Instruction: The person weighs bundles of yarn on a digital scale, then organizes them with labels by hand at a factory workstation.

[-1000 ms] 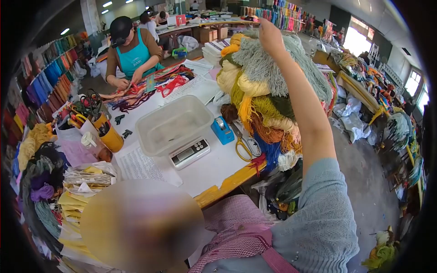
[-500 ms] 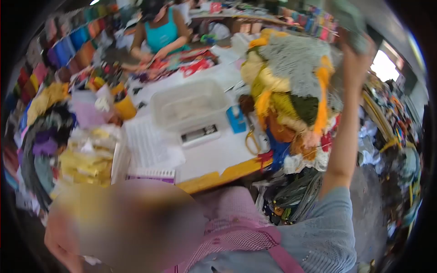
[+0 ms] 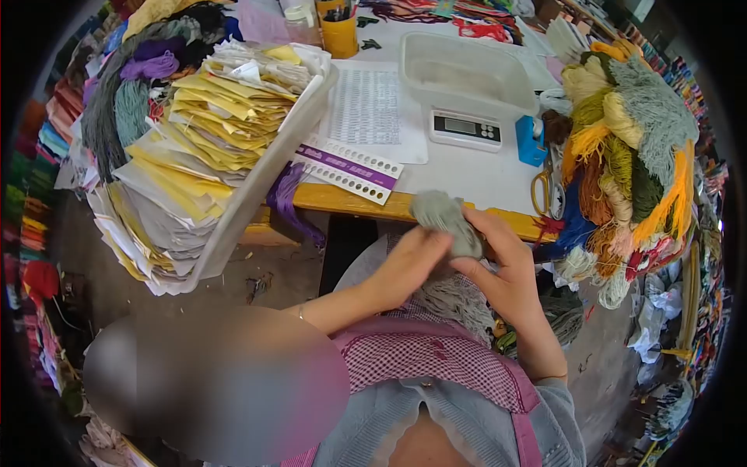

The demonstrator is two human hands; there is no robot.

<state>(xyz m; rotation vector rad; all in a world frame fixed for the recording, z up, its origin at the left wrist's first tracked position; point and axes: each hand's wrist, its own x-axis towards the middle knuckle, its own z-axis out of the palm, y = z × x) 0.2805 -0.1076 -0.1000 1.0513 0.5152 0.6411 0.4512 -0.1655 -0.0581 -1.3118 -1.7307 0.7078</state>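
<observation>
Grey yarn bundle (image 3: 445,222) is held w/ both hands at centre frame, just below the tabletop (image 3: 467,175) edge, over the lap. Left hand (image 3: 406,266): grip closed round upper part of bundle, fingers wrapped on from the left. Right hand (image 3: 507,268): grip pressed onto bundle from the right, thumb laid across top, fingers curled under.

Judgement on handling: the head is best pinched firmly by one hand while strands are drawn straight along the long axis by the other. Strands should be held parallel, not twisted, and clear of the scissors (image 3: 542,191) and mixed yarn pile (image 3: 630,156) at right frame, so nothing gets snagged.

Bundle's long axis runs approx. vertical in frame, tilted slightly to lower right. Rounded looped head points up toward tabletop edge; loose strands hang down toward checked apron (image 3: 436,366). Lower end is partly hidden behind the hands, so exact end can't be told.

Also on tabletop: scale (image 3: 465,128), clear tub (image 3: 467,70), blue tape dispenser (image 3: 531,140), hole-punched card (image 3: 350,163). Tray of yellow sheets (image 3: 226,117) sits at upper left.
</observation>
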